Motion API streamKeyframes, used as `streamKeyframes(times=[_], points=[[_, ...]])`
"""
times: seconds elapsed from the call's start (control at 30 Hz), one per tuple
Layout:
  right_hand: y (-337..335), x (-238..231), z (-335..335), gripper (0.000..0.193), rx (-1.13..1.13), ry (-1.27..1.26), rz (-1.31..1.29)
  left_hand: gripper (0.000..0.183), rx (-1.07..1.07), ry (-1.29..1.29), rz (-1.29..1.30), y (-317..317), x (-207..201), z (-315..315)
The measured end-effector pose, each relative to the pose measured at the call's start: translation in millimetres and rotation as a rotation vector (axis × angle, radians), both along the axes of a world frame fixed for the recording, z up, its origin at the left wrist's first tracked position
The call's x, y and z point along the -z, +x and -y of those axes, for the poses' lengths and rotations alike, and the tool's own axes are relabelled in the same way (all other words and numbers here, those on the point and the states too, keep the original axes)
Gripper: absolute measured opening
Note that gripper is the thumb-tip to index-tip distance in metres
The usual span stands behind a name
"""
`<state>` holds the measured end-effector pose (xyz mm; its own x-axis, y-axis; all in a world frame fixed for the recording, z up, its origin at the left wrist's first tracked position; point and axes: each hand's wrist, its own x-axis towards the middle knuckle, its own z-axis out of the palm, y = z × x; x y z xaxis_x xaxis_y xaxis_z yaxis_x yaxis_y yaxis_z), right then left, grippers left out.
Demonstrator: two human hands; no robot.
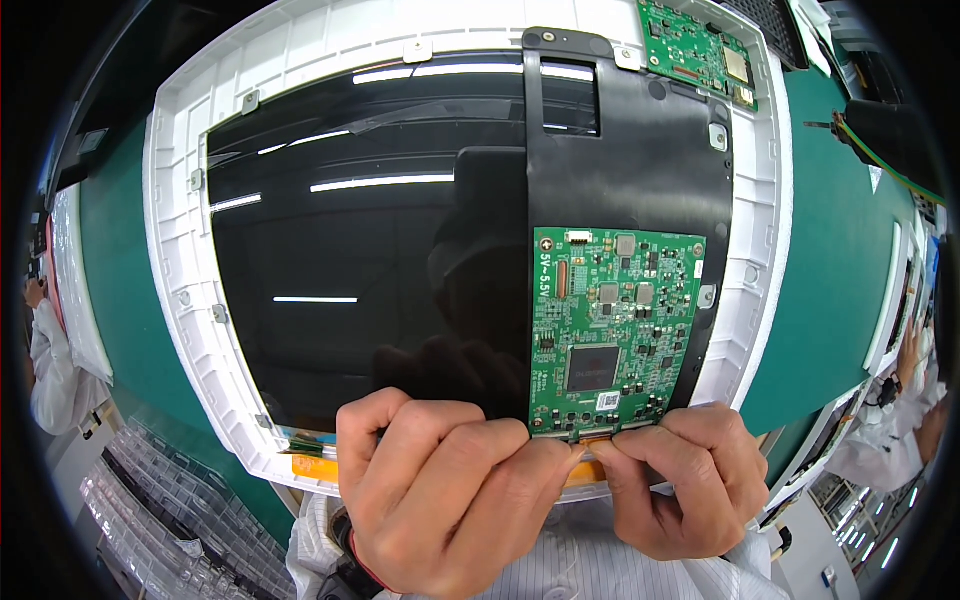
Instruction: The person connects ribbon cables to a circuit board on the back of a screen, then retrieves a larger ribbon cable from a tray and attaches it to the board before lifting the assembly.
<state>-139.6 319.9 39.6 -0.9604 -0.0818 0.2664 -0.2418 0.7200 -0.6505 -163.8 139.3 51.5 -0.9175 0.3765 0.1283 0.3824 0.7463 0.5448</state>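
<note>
Green bench (118, 270) under a white frame (172, 255) around a black screen (340, 250); left hand (440, 490), grip curled, fingertips at the lower edge of the board (625, 330) on the screen's right side; right hand (690, 480) likewise; whether either pinches anything, I cannot tell

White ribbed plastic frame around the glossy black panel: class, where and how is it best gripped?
Likely by the side walls of the white ribbed plastic frame, left hand from the left, right hand from the right: it lies flat and wide, its side walls uncovered outside the glossy black panel and larger green circuit board.
</note>
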Motion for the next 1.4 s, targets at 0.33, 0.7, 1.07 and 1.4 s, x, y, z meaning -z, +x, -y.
streamKeyframes(times=[0.33,0.7,1.07,1.4], points=[[-0.8,-1.4,1.7,0.023,0.01,0.004,-0.003,0.025,-0.011,0.006,-0.005,0.8,-1.0,-0.3],[-3.0,0.7,-2.4,0.025,-0.037,-0.006,-0.006,0.025,-0.011,0.03,-0.004,-0.6,0.4,-1.9],[-3.3,2.0,-1.5,0.025,-0.029,-0.013,-0.025,0.028,-0.005,0.05,-0.032,-1.3,4.4,-0.4],[-0.1,3.9,1.9,0.025,0.016,0.008,-0.046,0.027,-0.004,0.028,-0.061,0.1,4.7,-1.2]])
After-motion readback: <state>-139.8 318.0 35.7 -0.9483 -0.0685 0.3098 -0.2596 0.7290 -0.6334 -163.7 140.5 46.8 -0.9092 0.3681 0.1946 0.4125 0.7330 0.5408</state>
